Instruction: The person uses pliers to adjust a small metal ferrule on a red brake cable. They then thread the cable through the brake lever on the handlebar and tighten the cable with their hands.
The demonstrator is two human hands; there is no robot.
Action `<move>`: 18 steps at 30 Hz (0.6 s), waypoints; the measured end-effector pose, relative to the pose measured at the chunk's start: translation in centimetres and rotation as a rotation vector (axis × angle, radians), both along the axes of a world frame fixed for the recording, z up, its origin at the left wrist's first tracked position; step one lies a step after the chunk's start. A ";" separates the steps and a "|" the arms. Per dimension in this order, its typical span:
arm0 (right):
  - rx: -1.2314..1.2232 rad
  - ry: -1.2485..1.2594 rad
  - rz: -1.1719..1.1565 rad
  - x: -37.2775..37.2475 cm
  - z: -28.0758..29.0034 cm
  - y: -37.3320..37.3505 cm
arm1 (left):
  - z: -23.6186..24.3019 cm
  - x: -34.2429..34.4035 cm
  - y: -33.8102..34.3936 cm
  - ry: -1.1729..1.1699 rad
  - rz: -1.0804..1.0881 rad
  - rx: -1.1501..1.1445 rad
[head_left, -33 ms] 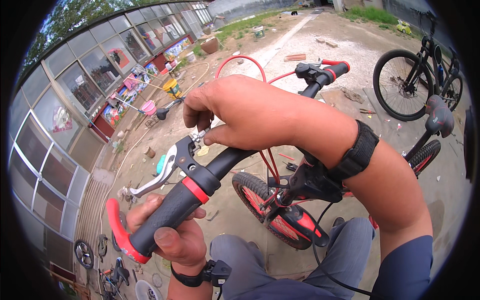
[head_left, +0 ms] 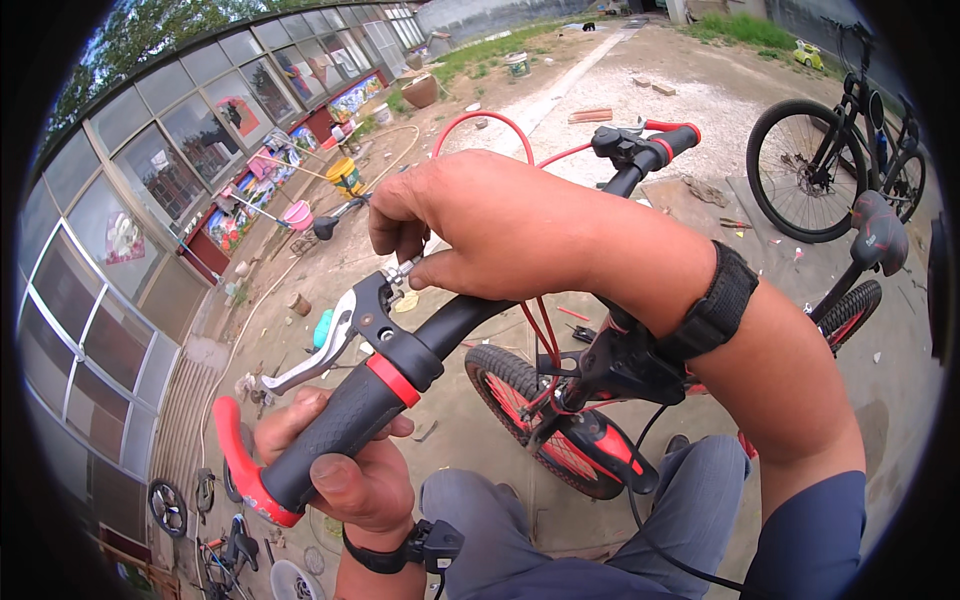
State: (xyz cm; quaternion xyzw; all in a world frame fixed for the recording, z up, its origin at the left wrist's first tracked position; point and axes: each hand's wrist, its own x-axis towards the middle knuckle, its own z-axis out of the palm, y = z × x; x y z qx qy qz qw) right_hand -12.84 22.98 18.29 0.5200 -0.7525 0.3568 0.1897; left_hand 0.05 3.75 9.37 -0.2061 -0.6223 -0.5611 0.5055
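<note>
My left hand [head_left: 355, 485] is closed around the black rubber handlebar grip [head_left: 330, 440] with red rings and a red bar end [head_left: 240, 455]. My right hand [head_left: 470, 225] reaches across from the right, thumb and fingers pinched on the small metal adjuster [head_left: 408, 270] of the silver brake lever [head_left: 325, 340]. Its arm lies over the black handlebar [head_left: 450, 330], hiding part of it. Red cables [head_left: 480, 118] loop beyond the hand, and the red-and-black front wheel [head_left: 505, 385] is below.
A black bicycle [head_left: 800, 160] stands at the right, near a saddle [head_left: 878, 235]. Along the glazed building [head_left: 130, 310] are a yellow bucket [head_left: 343, 178], a pink basin [head_left: 297, 215] and hoses. Pliers [head_left: 735, 224] lie on the concrete; bike parts [head_left: 235, 555] are at lower left.
</note>
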 end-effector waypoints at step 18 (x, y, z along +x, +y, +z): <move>0.033 0.036 -0.007 0.0 0.0 0.2 | -0.1 0.2 0.1 -0.016 0.016 0.027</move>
